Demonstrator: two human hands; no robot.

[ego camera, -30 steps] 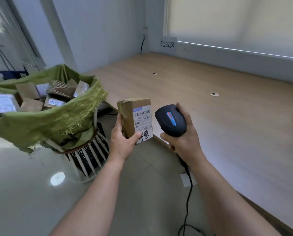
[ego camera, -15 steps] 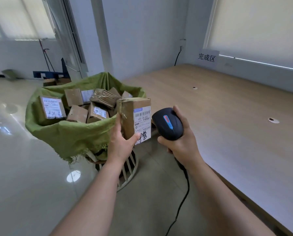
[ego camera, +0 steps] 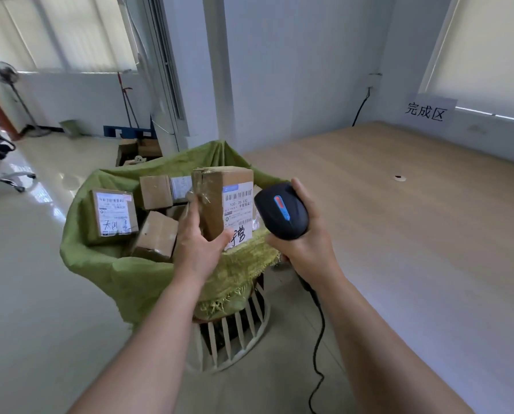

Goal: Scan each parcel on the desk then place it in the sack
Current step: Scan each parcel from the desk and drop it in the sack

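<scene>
Left hand: the left hand (ego camera: pixel 199 243) grips a cardboard parcel (ego camera: pixel 219 198) from below, thumb on the labelled face, fingers curled round the taped side.
Parcel: held upright above the near rim of the sack, its white shipping label (ego camera: pixel 238 213) turned toward the scanner; barcode and handwritten characters face the camera.
Right hand: the right hand (ego camera: pixel 306 243) is wrapped round the handle of a black handheld scanner (ego camera: pixel 281 210), whose head sits just beside the parcel's label.
Scanner cable: a black cable (ego camera: pixel 318 339) trails from the handle down to the floor.
Sack: a green woven sack (ego camera: pixel 124 270), its mouth folded open, stands in a white slatted basket (ego camera: pixel 234 339) on the floor, beside the counter's near edge.
Inside the sack: several brown boxes (ego camera: pixel 157 234), one large box (ego camera: pixel 114 216) showing a label with handwriting.
Counter: the pale wooden counter (ego camera: pixel 428 234) stretches to the right, a paper sign (ego camera: pixel 427 110) on the wall behind it.
</scene>
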